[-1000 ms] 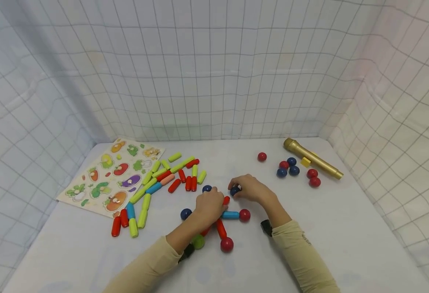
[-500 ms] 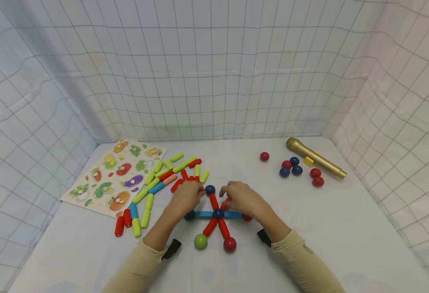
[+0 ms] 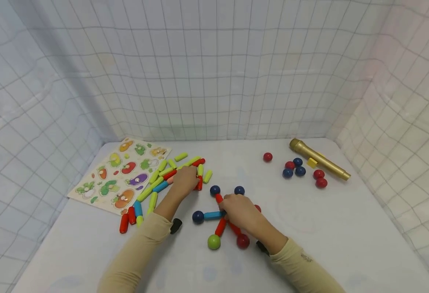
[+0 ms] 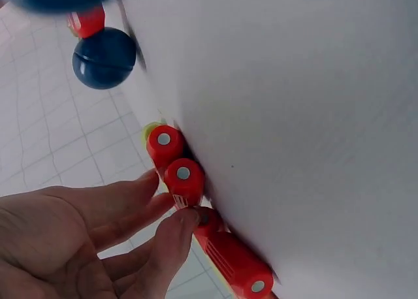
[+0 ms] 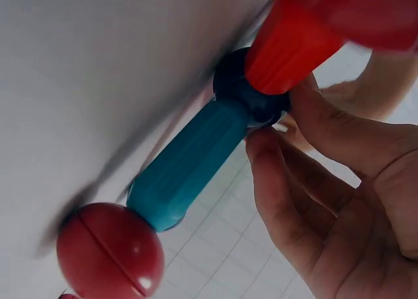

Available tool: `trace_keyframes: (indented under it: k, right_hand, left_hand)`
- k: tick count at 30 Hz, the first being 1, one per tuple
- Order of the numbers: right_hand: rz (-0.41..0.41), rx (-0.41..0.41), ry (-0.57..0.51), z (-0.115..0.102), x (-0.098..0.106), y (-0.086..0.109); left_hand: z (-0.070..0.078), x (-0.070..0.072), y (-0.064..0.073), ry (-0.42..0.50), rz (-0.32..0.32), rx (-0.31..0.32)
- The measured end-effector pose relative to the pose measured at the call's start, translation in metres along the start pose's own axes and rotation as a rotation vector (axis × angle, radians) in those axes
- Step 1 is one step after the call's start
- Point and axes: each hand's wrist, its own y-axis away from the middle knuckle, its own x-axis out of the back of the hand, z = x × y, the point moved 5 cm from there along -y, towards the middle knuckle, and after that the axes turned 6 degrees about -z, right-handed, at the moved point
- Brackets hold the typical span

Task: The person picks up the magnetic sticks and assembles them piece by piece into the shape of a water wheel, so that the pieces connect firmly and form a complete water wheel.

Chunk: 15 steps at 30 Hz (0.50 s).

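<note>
And there was the right hand [image 3: 239,211], thumb and finger pinching the dark blue hub [image 5: 230,78] at the heart of the star [image 3: 221,226], seemingly to steady all its spokes from one spot! The star lay in front of the person on the table [image 3: 364,244], a blue rod [image 5: 186,165] and red ones fanning out to balls; the green ball [image 3: 214,242] sat on the near side, and a blue ball [image 3: 215,190] capped a far spoke. Over to the left hand [image 3: 185,179], down among the red rods [image 4: 183,185], fingertips either side of one; whether it was gripped, you could not tell. Those rods lay side by side, pale discs [image 4: 258,286] on their ends, perhaps magnets, which would explain spokes clinging to the hub. Beside them stretched the yellow-green rods [image 3: 146,194], next to the picture board [image 3: 106,206]. Loose balls [image 3: 300,171] sat well apart on the right, near the gold microphone [image 3: 318,159], perhaps put there to leave working room.
</note>
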Motion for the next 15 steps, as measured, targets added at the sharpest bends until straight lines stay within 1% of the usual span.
trace_keyframes:
  k: [2,5,9,12,14,15]
  right_hand:
    - [0.008,-0.005,-0.019,0.008,0.001,0.003]
    - [0.021,-0.016,-0.048,0.019,0.002,0.006]
    - [0.034,-0.003,-0.076,0.024,0.003,0.007]
    - [0.040,0.012,-0.075,0.023,0.003,0.006]
    - [0.039,0.020,-0.074,0.022,0.004,0.005]
    - [0.038,0.022,-0.073,0.022,0.004,0.005]
  left_hand:
    - [-0.001,-0.001,0.000,0.014,0.001,0.008]
    - [-0.003,-0.003,-0.001,0.028,-0.021,0.009]
    - [-0.005,-0.004,0.000,0.025,-0.027,0.002]
    - [-0.008,0.001,0.008,0.092,0.009,0.004]
    - [-0.011,0.005,0.018,0.183,0.019,-0.004]
    - [-0.012,0.006,0.025,0.238,0.018,-0.019]
